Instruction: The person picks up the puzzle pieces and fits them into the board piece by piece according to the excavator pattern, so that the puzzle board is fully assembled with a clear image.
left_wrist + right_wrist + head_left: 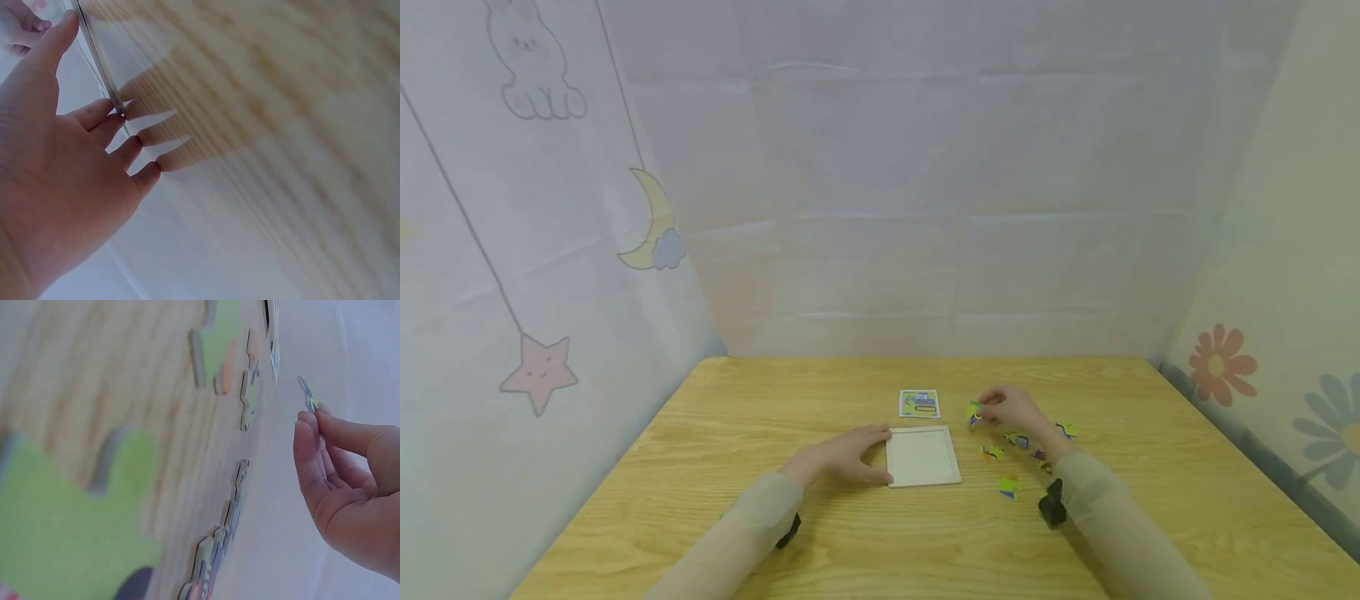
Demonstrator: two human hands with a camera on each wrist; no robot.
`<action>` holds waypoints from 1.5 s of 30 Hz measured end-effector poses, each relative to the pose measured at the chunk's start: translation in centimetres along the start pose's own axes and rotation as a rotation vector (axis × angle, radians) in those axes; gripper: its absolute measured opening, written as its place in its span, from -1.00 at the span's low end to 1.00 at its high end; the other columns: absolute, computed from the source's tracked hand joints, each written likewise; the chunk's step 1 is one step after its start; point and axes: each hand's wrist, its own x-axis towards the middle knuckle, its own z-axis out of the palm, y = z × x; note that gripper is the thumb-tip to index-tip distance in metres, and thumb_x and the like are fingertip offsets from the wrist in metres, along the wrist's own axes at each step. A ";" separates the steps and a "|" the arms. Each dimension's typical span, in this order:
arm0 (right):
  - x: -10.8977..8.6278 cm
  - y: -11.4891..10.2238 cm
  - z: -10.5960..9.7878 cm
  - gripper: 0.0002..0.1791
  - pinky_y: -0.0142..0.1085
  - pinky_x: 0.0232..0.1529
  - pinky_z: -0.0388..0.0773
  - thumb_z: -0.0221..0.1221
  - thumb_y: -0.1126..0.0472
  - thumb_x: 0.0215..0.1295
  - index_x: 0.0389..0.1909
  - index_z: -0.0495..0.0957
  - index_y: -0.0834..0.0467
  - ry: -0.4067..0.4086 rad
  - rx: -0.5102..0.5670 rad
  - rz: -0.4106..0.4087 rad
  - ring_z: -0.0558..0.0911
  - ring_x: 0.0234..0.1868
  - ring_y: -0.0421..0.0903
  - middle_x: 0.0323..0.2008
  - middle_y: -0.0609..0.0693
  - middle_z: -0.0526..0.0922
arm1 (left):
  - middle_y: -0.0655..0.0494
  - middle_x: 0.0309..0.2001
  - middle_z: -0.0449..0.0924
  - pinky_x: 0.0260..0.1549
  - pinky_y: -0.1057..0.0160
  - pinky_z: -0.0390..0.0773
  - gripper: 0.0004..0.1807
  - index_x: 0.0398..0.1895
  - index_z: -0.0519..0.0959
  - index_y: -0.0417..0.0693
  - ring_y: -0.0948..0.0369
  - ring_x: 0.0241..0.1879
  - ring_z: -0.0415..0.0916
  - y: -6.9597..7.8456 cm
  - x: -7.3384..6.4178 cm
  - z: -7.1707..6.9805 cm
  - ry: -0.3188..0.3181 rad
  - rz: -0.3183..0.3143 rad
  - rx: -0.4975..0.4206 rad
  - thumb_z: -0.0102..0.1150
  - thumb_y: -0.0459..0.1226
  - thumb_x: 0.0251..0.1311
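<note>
A pale square puzzle tray [922,457] with a raised rim lies on the wooden table. My left hand [844,455] rests at its left edge, thumb and fingertips touching the rim; in the left wrist view the fingers [147,178] are spread and nearly straight against the table. To the right, my right hand [1013,411] pinches a green and purple jigsaw piece [974,412] between thumb and fingertips. The right wrist view shows that piece [307,394] raised off the table, seen nearly edge-on.
Loose jigsaw pieces lie right of the tray, among them a green and blue one [1009,487], an orange and green one [992,452] and one farther right [1065,431]. A printed picture card [919,404] lies behind the tray. Fabric walls [925,208] stand around the table.
</note>
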 end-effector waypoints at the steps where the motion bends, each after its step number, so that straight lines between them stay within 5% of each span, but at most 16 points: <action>1: 0.0 0.1 -0.1 -0.69 -0.24 -0.32 0.66 0.22 0.22 0.22 -0.08 0.52 0.31 -0.002 0.014 -0.002 0.64 -0.36 -0.10 -0.24 0.14 0.62 | -0.01 0.47 0.01 0.39 -0.03 0.07 -0.12 0.41 0.15 -0.10 -0.01 0.44 -0.03 0.1 0.0 0.0 0.000 -0.001 0.002 0.15 0.15 0.14; 13: -1.0 -0.7 -0.5 -0.63 -0.18 -0.27 0.68 0.21 0.17 0.25 0.01 0.54 0.30 -0.047 0.084 -0.041 0.68 -0.33 -0.05 -0.28 0.14 0.68 | -0.07 0.47 -0.01 0.40 -0.02 0.06 -0.15 0.42 0.13 -0.14 -0.02 0.45 -0.04 -0.1 -0.1 0.0 -0.001 0.010 -0.029 0.14 0.10 0.18; 25: -1.2 -2.9 1.5 -0.65 -0.08 -0.22 0.67 0.19 0.25 0.26 -0.05 0.50 0.45 -0.104 0.147 -0.071 0.70 -0.31 0.09 -0.33 0.17 0.68 | -0.06 0.48 -0.05 0.41 0.00 0.04 -0.11 0.44 0.07 -0.17 0.01 0.46 -0.08 0.0 0.0 -0.1 -0.024 -0.010 -0.017 0.09 0.13 0.20; 45: -0.7 -5.7 5.7 -0.75 -0.15 -0.28 0.69 0.21 0.29 0.23 -0.15 0.54 0.39 -0.157 0.199 -0.034 0.67 -0.46 -0.14 -0.34 0.16 0.66 | -0.02 0.48 -0.02 0.41 0.02 0.05 -0.06 0.45 0.04 -0.14 0.01 0.46 -0.08 0.1 -0.1 -0.2 -0.036 -0.041 0.003 0.08 0.20 0.16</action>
